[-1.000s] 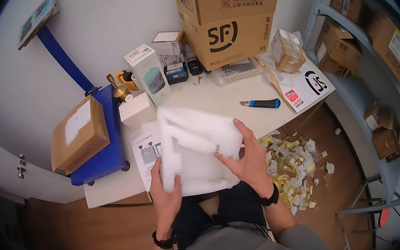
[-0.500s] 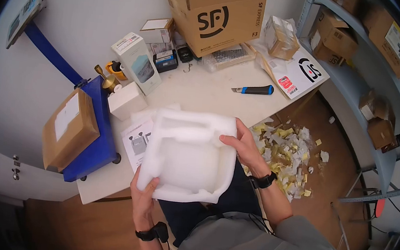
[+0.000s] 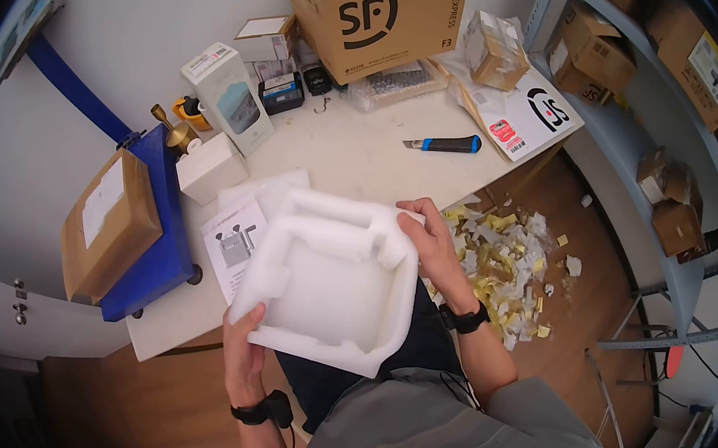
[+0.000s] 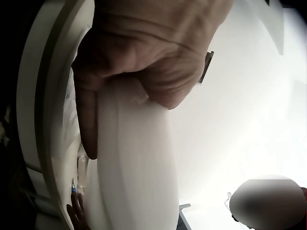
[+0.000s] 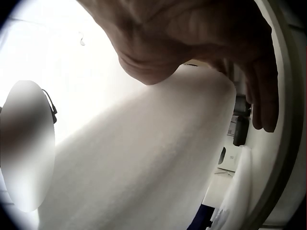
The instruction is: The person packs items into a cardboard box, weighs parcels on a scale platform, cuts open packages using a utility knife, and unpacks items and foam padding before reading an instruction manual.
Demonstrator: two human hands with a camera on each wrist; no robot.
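Note:
A white foam packing tray (image 3: 334, 296) with a large square hollow and a narrow slot along its far side is held over the lap, at the table's front edge. My left hand (image 3: 243, 347) grips its near left corner, thumb on the top of the rim. At the far right corner my right hand (image 3: 434, 241) holds the rim, thumb on top and fingers around the outside. The left wrist view shows the foam wall (image 4: 136, 158) between thumb and fingers. In the right wrist view the foam's side (image 5: 144, 153) fills the middle, under the right hand (image 5: 192, 38).
A printed sheet (image 3: 231, 237) lies left of the foam on the white table (image 3: 340, 152). Behind are a utility knife (image 3: 444, 143), a large SF carton (image 3: 371, 24) and a white box (image 3: 228, 97). A blue scale (image 3: 169, 239) bears a taped carton (image 3: 114, 224). Packing scraps (image 3: 502, 274) cover the floor at right.
The foam tray has tilted so its hollow faces up more fully, and it has come lower and left in view. Both hands keep hold; the left has shifted to the near left corner.

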